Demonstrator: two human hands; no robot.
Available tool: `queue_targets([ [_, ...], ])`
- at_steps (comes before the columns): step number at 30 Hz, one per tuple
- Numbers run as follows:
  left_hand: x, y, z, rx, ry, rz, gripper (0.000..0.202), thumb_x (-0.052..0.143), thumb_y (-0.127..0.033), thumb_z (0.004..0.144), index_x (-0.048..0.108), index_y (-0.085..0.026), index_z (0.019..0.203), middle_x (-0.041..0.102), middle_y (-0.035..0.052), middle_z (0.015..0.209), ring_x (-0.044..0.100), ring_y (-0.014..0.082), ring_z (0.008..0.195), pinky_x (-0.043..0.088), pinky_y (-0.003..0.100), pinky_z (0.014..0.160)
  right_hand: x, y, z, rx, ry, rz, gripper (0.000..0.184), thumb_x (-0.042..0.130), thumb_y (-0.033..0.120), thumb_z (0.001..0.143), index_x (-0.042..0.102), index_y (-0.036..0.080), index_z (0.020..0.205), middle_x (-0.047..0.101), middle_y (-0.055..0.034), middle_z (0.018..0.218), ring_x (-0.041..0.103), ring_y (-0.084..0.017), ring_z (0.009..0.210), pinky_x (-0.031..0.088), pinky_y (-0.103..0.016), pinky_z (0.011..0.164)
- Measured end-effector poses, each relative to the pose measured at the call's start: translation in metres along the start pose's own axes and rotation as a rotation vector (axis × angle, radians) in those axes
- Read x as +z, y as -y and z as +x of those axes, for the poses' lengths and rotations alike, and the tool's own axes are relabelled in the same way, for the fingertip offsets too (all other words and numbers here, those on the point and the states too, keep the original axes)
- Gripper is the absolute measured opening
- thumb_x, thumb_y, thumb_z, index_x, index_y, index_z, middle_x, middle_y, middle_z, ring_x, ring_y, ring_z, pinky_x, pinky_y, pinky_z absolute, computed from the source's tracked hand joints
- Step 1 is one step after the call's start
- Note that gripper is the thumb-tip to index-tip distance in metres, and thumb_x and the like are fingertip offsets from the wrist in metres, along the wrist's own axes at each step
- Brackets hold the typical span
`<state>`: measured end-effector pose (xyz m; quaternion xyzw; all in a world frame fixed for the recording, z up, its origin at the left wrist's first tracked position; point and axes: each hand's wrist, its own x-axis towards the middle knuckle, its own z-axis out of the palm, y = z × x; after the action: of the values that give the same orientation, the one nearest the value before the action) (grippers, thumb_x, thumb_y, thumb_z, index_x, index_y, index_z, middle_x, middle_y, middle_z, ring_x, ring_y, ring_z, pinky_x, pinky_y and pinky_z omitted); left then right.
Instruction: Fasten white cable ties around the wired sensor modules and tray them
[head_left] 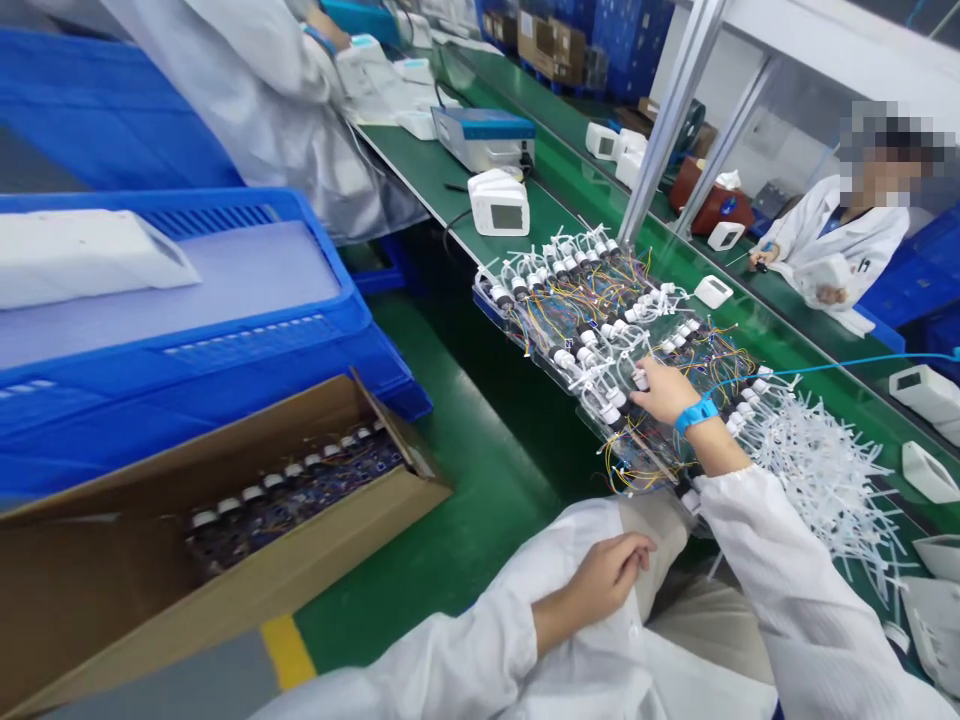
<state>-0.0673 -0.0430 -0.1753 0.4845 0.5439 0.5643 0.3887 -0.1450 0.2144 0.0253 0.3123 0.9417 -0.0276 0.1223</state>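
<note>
My right hand [666, 392], with a blue wrist strap [696, 414], reaches over the clear trays on the bench. Its thumb and fingers pinch a small white-capped pump [640, 379] with a white tube. Around it, rows of similar black-and-white pumps [589, 340] with white tubes and thin coloured wires [570, 300] lie in the clear trays [536, 345]. My left hand [606, 580] rests over my lap, its fingers curled in with nothing visible in them. To the right of my right forearm lies a heap of white cable ties [817, 470].
A cardboard box [300, 580] with more pumps stands at left, below a blue crate [322, 350]. White monitor housings [501, 205] and a blue-topped device [484, 140] sit along the bench. A blue cord [840, 367] runs right from my wrist. Co-workers in white coats [840, 250] sit nearby.
</note>
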Motion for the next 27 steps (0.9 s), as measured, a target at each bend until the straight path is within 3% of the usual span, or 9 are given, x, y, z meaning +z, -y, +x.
queue_targets([
  [4,-0.001,0.002,0.001,-0.003,-0.006,0.001,0.034,0.050,-0.011,0.103,0.077,-0.019,0.123,0.083,0.0061,0.097,0.077,0.0199,0.085,0.059,0.030,0.083,0.000,-0.011,-0.004,-0.016,-0.028,0.103,0.055,0.074,0.023,0.102,0.060,0.012,0.153,0.082,-0.0190,0.134,0.078,-0.033,0.124,0.055,-0.036,0.104],
  [12,0.002,0.005,0.002,-0.029,-0.002,0.025,0.033,0.050,-0.010,0.100,0.077,-0.019,0.118,0.083,0.0054,0.094,0.077,0.0201,0.083,0.058,0.031,0.081,0.011,-0.021,-0.003,-0.100,-0.050,0.158,0.048,0.074,0.012,0.098,0.074,0.021,0.145,0.083,-0.0113,0.136,0.075,-0.029,0.127,0.051,-0.036,0.112],
  [16,0.004,0.007,0.001,-0.032,0.000,0.041,0.034,0.051,-0.008,0.097,0.078,-0.020,0.115,0.083,0.0048,0.094,0.077,0.0198,0.084,0.058,0.030,0.082,0.011,-0.021,-0.001,-0.126,-0.056,0.116,0.045,0.071,0.016,0.101,0.078,0.022,0.145,0.082,-0.0123,0.134,0.074,-0.029,0.124,0.052,-0.035,0.108],
  [22,0.005,0.008,0.001,-0.040,-0.002,0.058,0.034,0.051,-0.007,0.096,0.078,-0.019,0.113,0.083,0.0054,0.094,0.077,0.0198,0.084,0.057,0.030,0.081,0.005,-0.022,-0.008,-0.113,-0.036,0.131,0.029,0.070,0.020,0.101,0.085,0.021,0.125,0.085,-0.0098,0.119,0.077,-0.028,0.113,0.052,-0.033,0.099],
  [27,0.004,0.005,0.001,-0.045,0.006,0.063,0.033,0.051,-0.007,0.096,0.078,-0.019,0.111,0.083,0.0052,0.094,0.076,0.0191,0.083,0.057,0.030,0.081,0.001,-0.040,-0.035,-0.068,-0.138,0.250,0.032,0.064,0.025,0.106,0.083,0.018,0.132,0.083,-0.0142,0.135,0.076,-0.031,0.126,0.054,-0.040,0.112],
])
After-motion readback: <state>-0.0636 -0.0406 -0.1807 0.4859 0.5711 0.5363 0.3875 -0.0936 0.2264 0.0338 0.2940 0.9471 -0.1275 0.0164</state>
